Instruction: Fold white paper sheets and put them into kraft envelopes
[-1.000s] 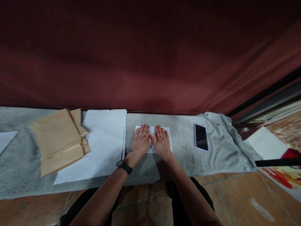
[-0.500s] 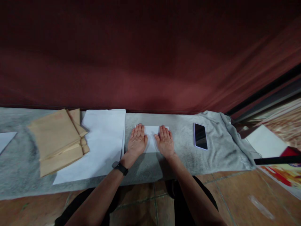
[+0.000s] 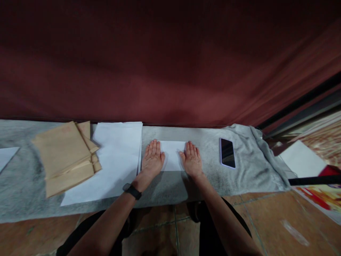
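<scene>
A small white piece of paper (image 3: 172, 156), possibly folded, lies on the grey cloth (image 3: 170, 188) in front of me. My left hand (image 3: 153, 159) rests flat over its left edge, fingers stretched out and pointing away from me. Over the right edge lies my right hand (image 3: 191, 160), also flat with its thumb out to the side. Neither hand grips anything. The middle of the paper shows between the two thumbs, while its side edges are hidden under my palms.
Left of my hands are large white sheets (image 3: 117, 153), partly covered by a pile of brown paper envelopes (image 3: 65, 153). A phone (image 3: 227, 153) lies to the right. A dark red surface (image 3: 170, 89) rises behind the cloth. Another white sheet (image 3: 7, 156) is at the far left.
My hands have slid apart, the left one to the left and the right one to the right, baring more of the paper between them.
</scene>
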Available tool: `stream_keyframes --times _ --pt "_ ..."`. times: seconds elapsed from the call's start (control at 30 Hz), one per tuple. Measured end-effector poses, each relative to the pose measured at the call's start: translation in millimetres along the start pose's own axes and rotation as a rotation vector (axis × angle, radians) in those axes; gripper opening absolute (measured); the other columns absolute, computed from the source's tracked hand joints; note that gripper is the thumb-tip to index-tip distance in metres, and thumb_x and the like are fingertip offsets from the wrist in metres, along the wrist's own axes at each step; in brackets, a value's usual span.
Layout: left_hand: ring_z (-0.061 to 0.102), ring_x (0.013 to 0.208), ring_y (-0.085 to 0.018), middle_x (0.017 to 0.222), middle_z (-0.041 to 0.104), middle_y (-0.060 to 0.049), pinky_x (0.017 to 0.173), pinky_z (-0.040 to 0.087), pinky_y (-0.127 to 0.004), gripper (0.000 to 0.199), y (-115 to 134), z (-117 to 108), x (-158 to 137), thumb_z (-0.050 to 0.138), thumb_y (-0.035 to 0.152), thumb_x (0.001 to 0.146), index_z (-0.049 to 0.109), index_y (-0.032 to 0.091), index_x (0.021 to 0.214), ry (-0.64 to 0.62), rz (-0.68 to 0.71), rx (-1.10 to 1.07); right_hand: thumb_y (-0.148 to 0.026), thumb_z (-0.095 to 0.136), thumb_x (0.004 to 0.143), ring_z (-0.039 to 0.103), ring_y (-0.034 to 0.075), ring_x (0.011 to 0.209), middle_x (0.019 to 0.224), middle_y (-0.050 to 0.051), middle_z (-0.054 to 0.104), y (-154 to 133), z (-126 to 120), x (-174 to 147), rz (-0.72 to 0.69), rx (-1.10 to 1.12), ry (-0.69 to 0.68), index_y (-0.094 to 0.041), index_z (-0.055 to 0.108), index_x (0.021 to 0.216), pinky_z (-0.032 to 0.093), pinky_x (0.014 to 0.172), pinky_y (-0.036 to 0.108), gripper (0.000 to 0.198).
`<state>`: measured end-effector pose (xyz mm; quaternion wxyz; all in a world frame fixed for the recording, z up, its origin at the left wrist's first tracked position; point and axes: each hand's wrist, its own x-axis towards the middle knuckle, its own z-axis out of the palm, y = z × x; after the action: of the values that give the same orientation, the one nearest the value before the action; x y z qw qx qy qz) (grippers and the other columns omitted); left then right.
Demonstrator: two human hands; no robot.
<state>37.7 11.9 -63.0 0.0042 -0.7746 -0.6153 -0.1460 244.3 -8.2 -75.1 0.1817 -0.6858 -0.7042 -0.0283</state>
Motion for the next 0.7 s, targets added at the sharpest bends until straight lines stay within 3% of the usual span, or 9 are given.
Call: stream_keyframes --times 0.37,0.7 --pt "0.024 0.156 -0.034 0.163 0.033 -0.026 0.127 0.023 -0.055 0.063 3.8 -7.3 -10.6 0.032 0.028 0.100 0.035 -0.005 0.153 0.047 -0.066 -0.038 -0.050 0.025 0.108 0.036 0.038 0.150 0.160 0.027 0.038 0.6 -12.9 -7.7 0.112 0.001 0.007 0.001 0.034 0.157 0.026 0.121 0.057 0.071" --pt "0.021 0.157 -0.028 0.166 0.032 -0.021 0.128 0.024 -0.052 0.063 44.0 -2.7 -39.2 0.031 0.019 0.099 0.021 0.005 0.160 -0.053 0.257 -0.082 -0.040 0.024 0.109 0.027 0.024 0.156 0.166 0.013 0.033 -38.5 -19.6 -27.1 -0.182 0.197 -0.151 -0.013 0.034 0.160 0.024 0.127 0.048 0.058"
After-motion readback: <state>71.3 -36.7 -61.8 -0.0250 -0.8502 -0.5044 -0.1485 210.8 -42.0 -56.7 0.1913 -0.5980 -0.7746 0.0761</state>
